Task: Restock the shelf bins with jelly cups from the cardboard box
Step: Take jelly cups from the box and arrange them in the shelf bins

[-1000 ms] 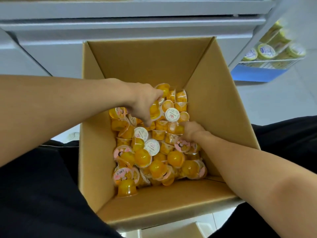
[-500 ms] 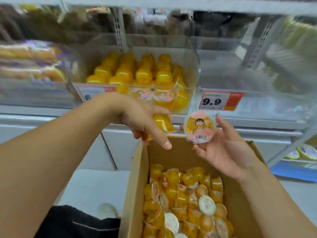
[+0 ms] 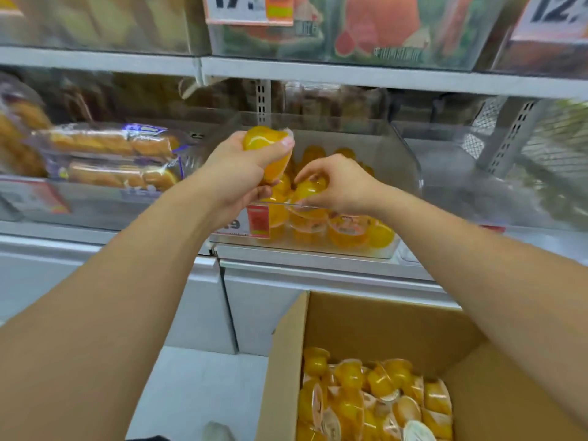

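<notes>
Moved: both hands up from above the cardboard box (image 3: pixel 413 332) to the clear bin (image 3: pixel 397 160), each with jelly cups.
Progress: under way; bin partly filled with jelly cups (image 3: pixel 350 232), room left toward its back; box below the bin holding many more, so plenty of trips left by the look of it.
Left hand (image 3: pixel 235 173): raised at the bin's front left corner, fingers curled tight round orange cups (image 3: pixel 264 140), thumb pressed across the top one.
Right hand (image 3: pixel 337 183): over the bin's front lip, fingertips pinching one cup (image 3: pixel 308 189), lowered against the pile inside.
Beside the bin: bread packs (image 3: pixel 111 154) to its left.
</notes>
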